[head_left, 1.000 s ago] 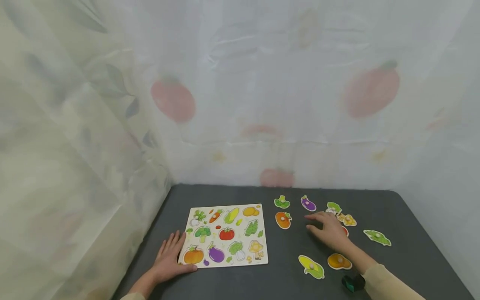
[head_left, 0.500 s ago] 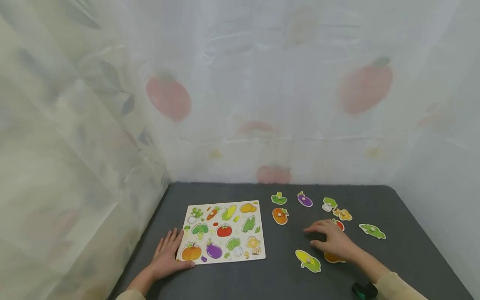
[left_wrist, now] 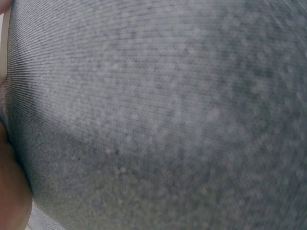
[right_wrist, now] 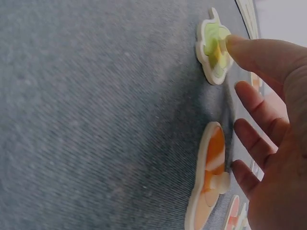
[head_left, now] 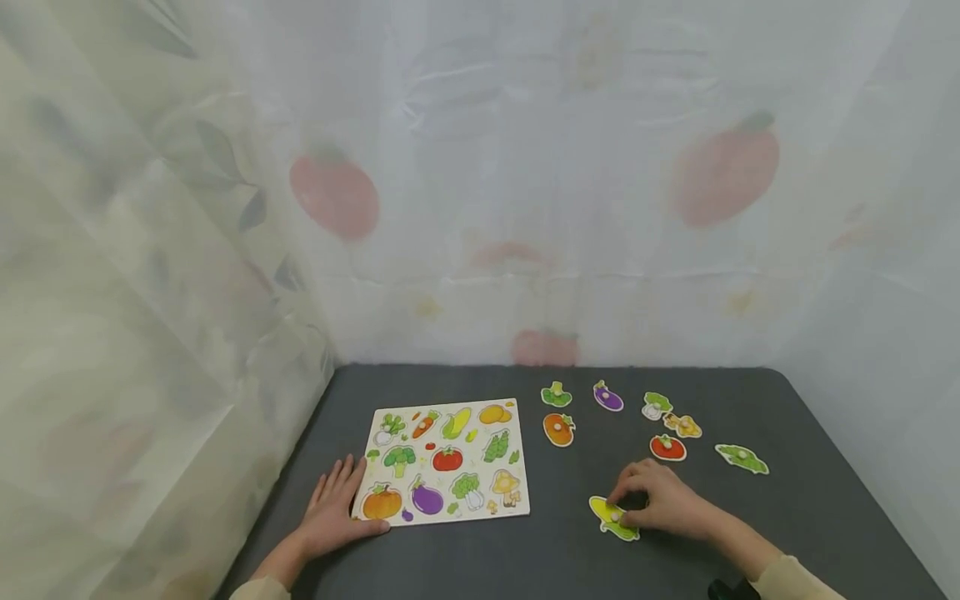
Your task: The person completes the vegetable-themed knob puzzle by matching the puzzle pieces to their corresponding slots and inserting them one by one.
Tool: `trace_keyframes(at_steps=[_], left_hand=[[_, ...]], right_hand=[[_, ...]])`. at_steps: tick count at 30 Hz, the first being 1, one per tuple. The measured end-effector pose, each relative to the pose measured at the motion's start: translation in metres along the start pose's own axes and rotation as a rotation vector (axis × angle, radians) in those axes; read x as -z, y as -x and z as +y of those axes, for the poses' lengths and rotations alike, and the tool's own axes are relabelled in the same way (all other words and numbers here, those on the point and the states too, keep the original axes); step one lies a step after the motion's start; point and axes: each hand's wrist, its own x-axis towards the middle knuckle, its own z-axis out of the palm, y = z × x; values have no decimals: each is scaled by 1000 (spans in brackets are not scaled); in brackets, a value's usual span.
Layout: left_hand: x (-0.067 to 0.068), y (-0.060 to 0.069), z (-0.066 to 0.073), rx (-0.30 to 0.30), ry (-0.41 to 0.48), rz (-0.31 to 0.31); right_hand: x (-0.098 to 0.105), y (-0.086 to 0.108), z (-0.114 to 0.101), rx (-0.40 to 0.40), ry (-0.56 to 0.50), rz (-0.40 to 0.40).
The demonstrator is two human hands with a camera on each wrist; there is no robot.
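Note:
In the head view my right hand (head_left: 663, 502) has its thumb and index finger at the knob of a yellow-green corn puzzle piece (head_left: 609, 510), pinching it. The right wrist view shows the thumb against that knob and the corn piece (right_wrist: 213, 52) on the dark cloth, its other fingers loosely bent. An orange-brown knobbed piece (right_wrist: 211, 165) lies below the fingers there; in the head view the hand hides it. My left hand (head_left: 330, 517) rests with spread fingers along the left edge and lower corner of the white vegetable puzzle board (head_left: 487, 510).
Beyond my right hand lie loose knobbed pieces: a tomato (head_left: 667, 447), pea pod (head_left: 742, 458), mushroom (head_left: 684, 426), cabbage (head_left: 657, 406), eggplant (head_left: 608, 397), broccoli (head_left: 556, 395) and pumpkin (head_left: 558, 430). A printed curtain (head_left: 450, 208) stands behind the dark table (head_left: 450, 558).
My right hand has come down and nearer, from above the table by the tomato piece to the corn piece, taking its knob. The left hand stays on the board. The view has shifted slightly.

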Motion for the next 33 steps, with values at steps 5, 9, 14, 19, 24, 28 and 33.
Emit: trace_keyframes(at_steps=[5, 9, 14, 19, 24, 28, 33], left_hand=[[0, -1, 1, -2, -6, 3], [1, -2, 2, -5, -2, 1], [1, -2, 1, 0, 3, -8], [0, 0, -1, 9, 2, -11], [0, 4, 0, 4, 18, -10], [1, 5, 1, 3, 22, -7], [1, 3, 2, -6, 10, 13]], right_hand=[[-5, 1, 2, -12, 22, 5], [-8, 3, 6, -5, 40, 19], [-10, 4, 5, 21, 49, 39], [-11, 5, 1, 51, 52, 57], [-12, 6, 0, 65, 57, 55], [-13, 6, 0, 72, 63, 54], [-12, 6, -2, 71, 79, 64]])
